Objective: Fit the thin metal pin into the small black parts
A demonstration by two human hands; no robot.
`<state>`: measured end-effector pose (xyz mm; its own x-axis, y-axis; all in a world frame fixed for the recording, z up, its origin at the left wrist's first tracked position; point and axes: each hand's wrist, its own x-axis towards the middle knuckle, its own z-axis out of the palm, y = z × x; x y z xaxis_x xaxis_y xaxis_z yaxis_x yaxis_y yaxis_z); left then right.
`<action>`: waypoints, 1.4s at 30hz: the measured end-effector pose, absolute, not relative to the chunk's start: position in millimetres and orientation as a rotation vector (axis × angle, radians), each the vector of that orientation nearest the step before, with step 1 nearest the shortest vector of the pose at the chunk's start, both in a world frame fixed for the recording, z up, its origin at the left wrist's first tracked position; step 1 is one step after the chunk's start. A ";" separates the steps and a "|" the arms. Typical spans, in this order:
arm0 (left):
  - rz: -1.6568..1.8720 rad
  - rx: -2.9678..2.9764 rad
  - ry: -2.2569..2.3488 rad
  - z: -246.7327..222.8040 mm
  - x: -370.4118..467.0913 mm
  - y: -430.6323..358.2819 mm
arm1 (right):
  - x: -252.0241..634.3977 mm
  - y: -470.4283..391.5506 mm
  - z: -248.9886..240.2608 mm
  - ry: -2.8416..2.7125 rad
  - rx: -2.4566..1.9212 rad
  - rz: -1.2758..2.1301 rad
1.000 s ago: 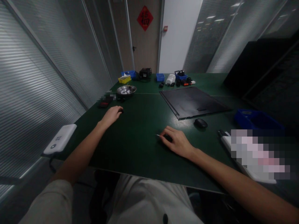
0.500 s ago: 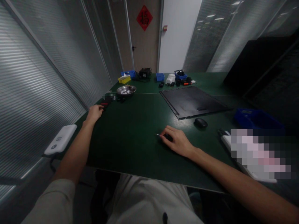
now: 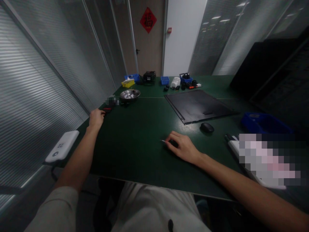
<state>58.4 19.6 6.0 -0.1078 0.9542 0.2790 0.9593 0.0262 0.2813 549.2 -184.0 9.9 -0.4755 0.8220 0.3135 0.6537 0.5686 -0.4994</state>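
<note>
At the table's left edge my left hand (image 3: 96, 118) is closed on a small black and red object (image 3: 107, 110), whose far end shows past the fingertips. My right hand (image 3: 180, 145) rests low over the green table (image 3: 135, 129), its fingers closed round a dark-handled tool (image 3: 173, 142). A thin metal tip of that tool points left from between thumb and fingertips. To the right of this hand lies a black computer mouse (image 3: 207, 127). Beyond my left hand stands a metal bowl (image 3: 130, 95) with small pieces in it.
A black mat (image 3: 198, 106) lies at the centre right. Near the right edge are a blue tray (image 3: 265, 122) and a white slab, partly pixelated. A white power bank (image 3: 62, 146) sits at the left edge. Small bins and dark devices line the far side.
My left hand has drawn slightly back towards me, and the black and red object has come with it, away from the dark things behind. My right hand is nearly unmoved.
</note>
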 end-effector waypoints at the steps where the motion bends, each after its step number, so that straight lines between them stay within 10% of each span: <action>1: -0.627 -2.074 -2.249 7.3 59.2 19.2 | 549.0 -183.8 10.0 -2.279 -1.177 0.429; 27: -0.500 -1.911 -2.346 11.5 72.6 13.6 | 548.4 -183.1 7.5 -2.260 -1.189 0.429; 42: -0.864 -3.598 -1.224 4.7 296.3 -103.2 | 549.5 -181.9 11.4 -2.279 -1.392 0.325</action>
